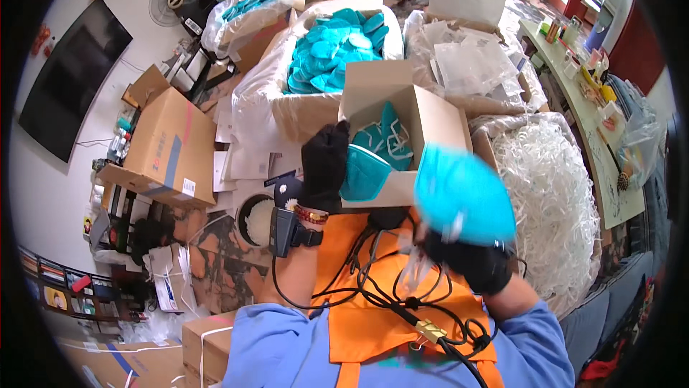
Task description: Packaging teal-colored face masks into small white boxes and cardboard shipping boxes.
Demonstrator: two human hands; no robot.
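My left hand (325,162), in a black glove, is closed at the left edge of a small open cardboard box (439,119). A teal cup-shaped face mask (364,175) overlaps the box's near left rim, against that hand's fingers; the grip itself is partly hidden. More teal masks (387,140) with white straps lie inside the box. To the right of the box, my black-gloved right hand (470,262) is closed on the lower edge of another teal face mask (465,194), smeared by motion. Whitish straps hang by its fingers.
Behind the box stands a lined carton heaped with teal masks (334,51). Right of it are a carton of clear plastic bags (470,65) and one of white straps (549,187). A large closed-sided carton (169,148) stands left. Black cables (373,284) cross my orange apron.
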